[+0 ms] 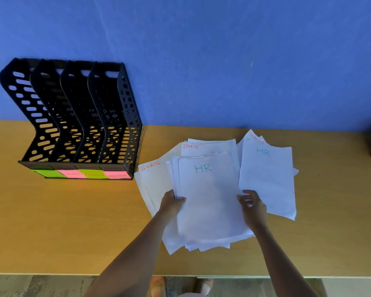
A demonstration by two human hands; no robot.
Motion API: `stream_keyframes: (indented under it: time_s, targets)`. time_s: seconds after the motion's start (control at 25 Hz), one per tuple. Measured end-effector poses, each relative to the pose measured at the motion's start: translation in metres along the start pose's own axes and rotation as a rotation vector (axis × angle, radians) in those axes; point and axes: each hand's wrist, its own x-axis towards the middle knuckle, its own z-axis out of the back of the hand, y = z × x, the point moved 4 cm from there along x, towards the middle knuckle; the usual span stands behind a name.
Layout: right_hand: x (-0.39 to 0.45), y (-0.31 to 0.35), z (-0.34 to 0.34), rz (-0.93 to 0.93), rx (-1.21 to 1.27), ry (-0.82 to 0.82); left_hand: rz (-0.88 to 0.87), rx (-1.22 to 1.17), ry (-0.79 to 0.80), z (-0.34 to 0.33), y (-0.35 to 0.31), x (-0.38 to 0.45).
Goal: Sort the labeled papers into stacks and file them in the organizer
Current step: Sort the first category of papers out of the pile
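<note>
Currently both hands on loose pile of white paper sheets (210, 202), top sheet marked HR in blue. Left hand (172, 203) grips pile's left edge, thumb on top; right hand (252, 205) pinches its right edge. Pile lies on tan wooden desk (73, 221), well right of black 4-slot plastic file organizer (79, 118). Separate HR sheet (268, 179) just right of pile; red SPORTS sheets (152, 179) stick out on organizer side. Risk: pile is splayed, lower sheets may slip out if lifted; mixed labels underneath could get misfiled w/ HR.
</note>
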Motion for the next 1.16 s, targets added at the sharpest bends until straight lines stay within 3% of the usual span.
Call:
stream_keyframes:
  time_s: [0.12,0.24,0.36,0.68,0.76,0.88,1.0,1.16]
  targets:
    - [0.019,-0.014,0.028,-0.066,-0.086,-0.206,-0.015,0.052,-0.014,0.001,-0.002,-0.002]
    - [0.035,-0.038,0.057,-0.326,-0.263,-0.306,-0.023,0.072,-0.020,0.001,-0.001,0.000]
    - [0.043,-0.050,0.073,-0.522,-0.296,-0.243,-0.020,0.089,-0.034,0.000,-0.001,0.002]
    - [0.053,-0.059,0.083,-0.748,-0.463,-0.190,0.002,0.113,-0.034,0.002,-0.001,0.001]
    - [0.060,-0.063,0.084,-0.737,-0.448,-0.111,0.006,0.118,-0.032,0.001,0.000,0.001]
    - [0.070,-0.070,0.077,-0.635,-0.219,-0.030,0.005,0.121,-0.031,0.000,0.002,0.002]
    - [0.068,-0.071,0.087,-0.538,-0.193,-0.275,0.004,0.111,-0.028,0.000,0.002,0.001]
    - [0.061,-0.070,0.100,-0.418,-0.106,-0.452,-0.007,0.112,-0.012,0.000,0.001,0.001]
